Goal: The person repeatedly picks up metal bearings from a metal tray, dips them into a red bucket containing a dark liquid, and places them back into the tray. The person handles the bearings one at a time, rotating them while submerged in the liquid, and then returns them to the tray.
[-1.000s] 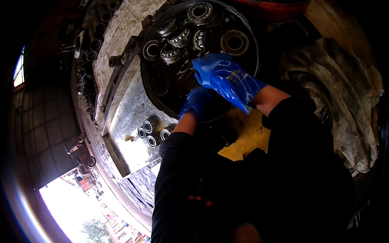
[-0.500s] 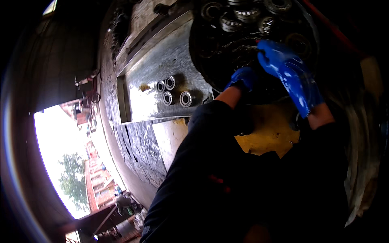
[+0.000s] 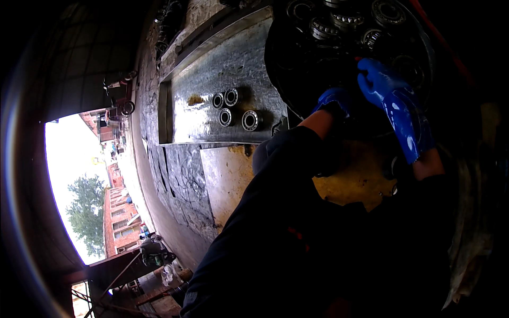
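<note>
Both my hands wear blue gloves and work over a dark round basin (image 3: 271, 61). My right hand (image 3: 380, 79) is closed, and a small red tip (image 3: 358, 59) shows at its fingers; the rest of what it grips cannot be made out. Lower and to the left, my left hand (image 3: 334, 100) is curled inside the near edge of the basin, its fingertips and anything in them lost in the dark. Beyond my hands, several metal roller bearings (image 3: 347, 21) lie in the basin, one of them a bearing with bare rollers (image 3: 372, 38) near my right hand.
Left of the basin is a shallow metal tray (image 3: 183, 124) with raised edges, holding several small bearings (image 3: 251, 121). A yellowish surface (image 3: 355, 180) lies below my hands. A stained pale board (image 3: 225, 175) is on the floor beside the tray. Bright daylight enters through an opening (image 3: 74, 153) at far left.
The whole view has shifted, so tray, basin and hands appear farther right. Both hands stay over the basin in nearly the same pose, and the bearings have not visibly moved.
</note>
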Demonstrator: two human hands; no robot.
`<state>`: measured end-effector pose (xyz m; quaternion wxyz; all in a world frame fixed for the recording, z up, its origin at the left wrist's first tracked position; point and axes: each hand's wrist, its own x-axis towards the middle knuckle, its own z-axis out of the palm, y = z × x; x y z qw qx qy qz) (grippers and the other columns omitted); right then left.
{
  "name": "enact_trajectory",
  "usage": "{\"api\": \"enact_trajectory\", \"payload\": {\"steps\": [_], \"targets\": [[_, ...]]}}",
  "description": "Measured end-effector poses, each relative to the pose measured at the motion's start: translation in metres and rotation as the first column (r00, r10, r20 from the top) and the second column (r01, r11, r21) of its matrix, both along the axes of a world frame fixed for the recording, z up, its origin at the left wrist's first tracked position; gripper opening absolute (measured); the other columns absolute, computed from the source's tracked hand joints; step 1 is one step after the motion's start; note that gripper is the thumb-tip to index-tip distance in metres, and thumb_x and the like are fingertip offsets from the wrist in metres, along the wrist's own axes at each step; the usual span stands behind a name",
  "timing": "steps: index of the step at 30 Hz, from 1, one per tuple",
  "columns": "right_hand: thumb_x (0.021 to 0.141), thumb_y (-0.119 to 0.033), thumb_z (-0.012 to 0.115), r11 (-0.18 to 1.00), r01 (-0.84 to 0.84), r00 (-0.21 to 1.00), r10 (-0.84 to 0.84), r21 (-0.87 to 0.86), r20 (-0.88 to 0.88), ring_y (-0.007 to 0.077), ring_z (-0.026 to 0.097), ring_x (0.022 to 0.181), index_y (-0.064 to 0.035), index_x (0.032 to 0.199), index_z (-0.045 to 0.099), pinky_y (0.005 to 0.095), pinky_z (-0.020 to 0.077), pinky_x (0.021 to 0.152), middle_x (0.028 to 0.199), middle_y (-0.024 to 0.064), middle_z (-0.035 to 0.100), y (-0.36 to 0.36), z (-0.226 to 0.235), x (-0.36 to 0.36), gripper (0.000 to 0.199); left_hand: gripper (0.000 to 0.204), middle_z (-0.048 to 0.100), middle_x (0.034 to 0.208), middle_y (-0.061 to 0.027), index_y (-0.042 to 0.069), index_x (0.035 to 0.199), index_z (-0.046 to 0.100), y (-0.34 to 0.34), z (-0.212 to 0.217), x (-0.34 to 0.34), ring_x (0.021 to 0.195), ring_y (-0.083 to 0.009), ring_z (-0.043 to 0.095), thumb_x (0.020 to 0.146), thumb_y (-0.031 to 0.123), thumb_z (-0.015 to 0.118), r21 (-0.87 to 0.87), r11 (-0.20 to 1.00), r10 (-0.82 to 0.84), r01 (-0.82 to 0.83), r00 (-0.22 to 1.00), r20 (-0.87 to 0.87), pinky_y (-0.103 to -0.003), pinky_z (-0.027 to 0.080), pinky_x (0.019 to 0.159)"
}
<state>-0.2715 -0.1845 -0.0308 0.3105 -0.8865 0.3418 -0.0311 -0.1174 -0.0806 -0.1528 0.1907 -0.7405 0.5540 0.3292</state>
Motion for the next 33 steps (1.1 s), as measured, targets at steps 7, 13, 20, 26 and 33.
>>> {"api": "enact_trajectory", "payload": {"steps": [7,13,20,26,33], "targets": [[0.097,-0.032,0.056,0.997,0.01,0.999,-0.006,-0.07,0.053,0.031,0.071,0.093,-0.009,0.124,0.06,0.0442,0.059,0.083,0.107,0.0146,0.071,-0.002,-0.009,-0.005,0.035,0.044,0.065,0.127,-0.0136,0.014,0.123,0.068,-0.013,0.067,-0.029,0.116,-0.0301,0.064,0.092,0.043,0.061,0.092,0.957,-0.278,0.276,0.96,0.012,-0.041,0.052,0.096],[0.096,-0.029,0.058,0.999,-0.005,1.0,0.006,0.032,-0.023,0.0315,0.071,0.091,-0.0063,0.121,0.061,0.0435,0.0595,0.08,0.104,0.0163,0.071,0.0,0.008,-0.001,0.034,0.035,0.068,0.12,-0.0122,0.014,0.116,0.07,0.006,0.058,-0.015,0.109,-0.0281,0.066,0.095,0.038,0.058,-0.01,0.985,-0.17,0.171,0.985,0.029,-0.04,0.054,0.092],[0.097,-0.028,0.059,1.0,0.013,1.0,-0.013,-0.021,0.012,0.0231,0.069,0.077,-0.0094,0.127,0.056,0.0384,0.0573,0.076,0.084,0.0091,0.069,-0.001,0.001,-0.004,0.035,0.039,0.065,0.126,-0.0137,0.012,0.123,0.067,-0.013,0.074,-0.033,0.117,-0.0295,0.063,0.096,0.038,0.058,0.112,0.976,-0.192,0.189,0.981,0.018,-0.041,0.052,0.096],[0.098,-0.029,0.058,0.996,-0.039,0.996,0.045,0.084,-0.076,0.0265,0.071,0.092,-0.0108,0.128,0.057,0.0399,0.0578,0.084,0.104,0.0134,0.07,0.002,0.016,0.003,0.036,0.034,0.07,0.117,-0.0136,0.01,0.117,0.068,-0.012,0.066,-0.02,0.109,-0.0282,0.067,0.095,0.035,0.06,0.099,0.995,-0.012,0.013,1.0,-0.013,-0.039,0.054,0.09],[0.096,-0.029,0.059,0.997,-0.055,0.998,0.056,-0.05,0.016,0.0285,0.07,0.088,-0.0105,0.126,0.058,0.0406,0.0583,0.081,0.105,0.0143,0.07,-0.008,-0.026,0.001,0.035,0.031,0.068,0.122,-0.0106,0.016,0.121,0.069,-0.006,0.01,-0.046,0.111,-0.0287,0.066,0.095,0.03,0.057,-0.059,0.942,-0.319,0.331,0.936,0.146,-0.042,0.054,0.091]]}}
